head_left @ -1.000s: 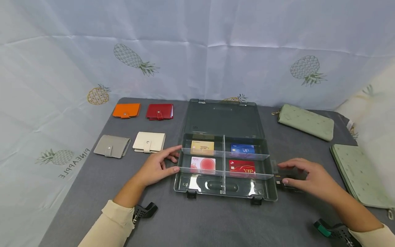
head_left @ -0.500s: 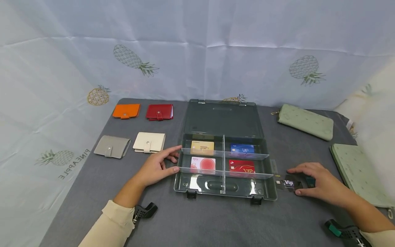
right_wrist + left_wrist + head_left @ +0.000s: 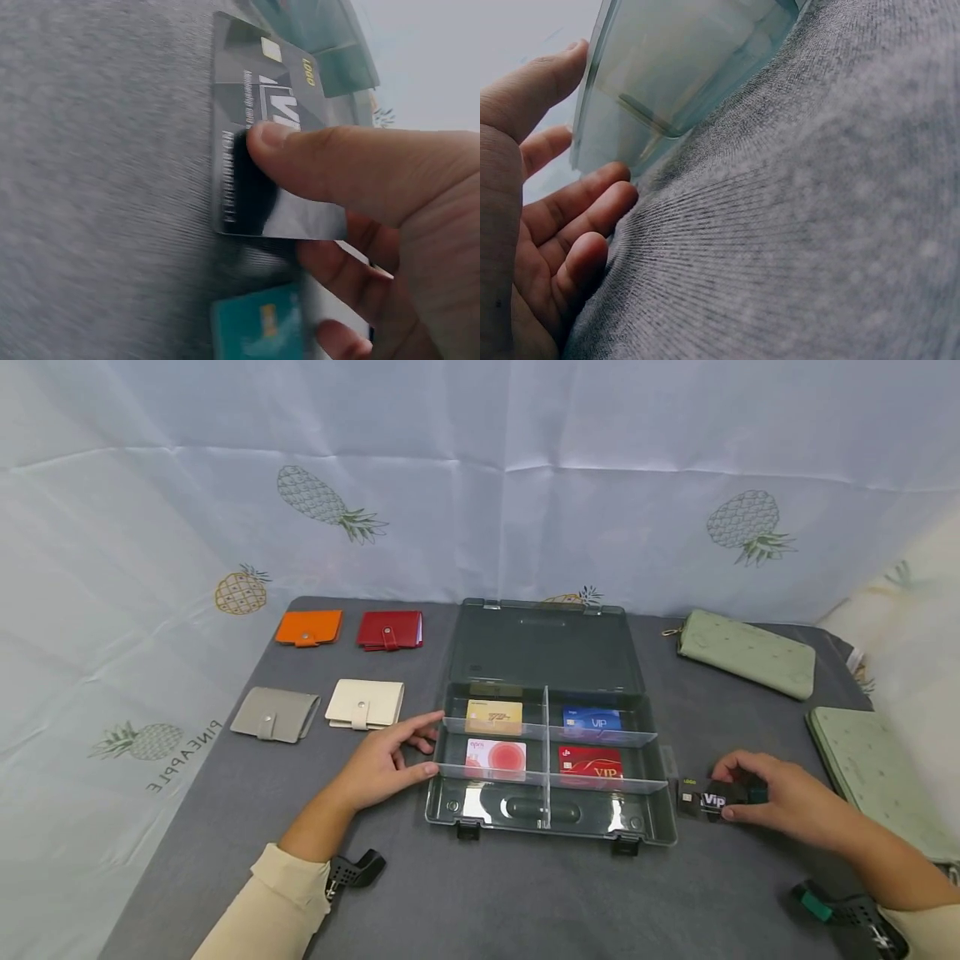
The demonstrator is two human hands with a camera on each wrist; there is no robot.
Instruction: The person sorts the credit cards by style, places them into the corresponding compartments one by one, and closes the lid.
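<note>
My right hand (image 3: 780, 793) pinches a black VIP card (image 3: 703, 799) just right of the grey see-through box (image 3: 663, 810). In the right wrist view the thumb lies across the face of the card (image 3: 262, 90), with fingers behind its far edge. A teal card (image 3: 259, 322) lies on the table under that hand, mostly hidden in the head view. My left hand (image 3: 386, 766) touches the box's left side with thumb and index finger, the other fingers loosely bent. In the box's divided compartments lie a gold card (image 3: 493, 717), a blue card (image 3: 591, 720), a pink-and-white card (image 3: 495, 758) and a red card (image 3: 590, 764).
Left of the box are an orange card holder (image 3: 308, 627), a red one (image 3: 390, 629), a grey one (image 3: 274, 714) and a cream one (image 3: 364, 702). Two green zip wallets (image 3: 747, 653) lie at the right. The box's lid (image 3: 546, 647) leans open at the back.
My right hand has drawn back to the right, away from the box, and now pinches the black card, whose face shows more. The left hand has stayed at the box's side.
</note>
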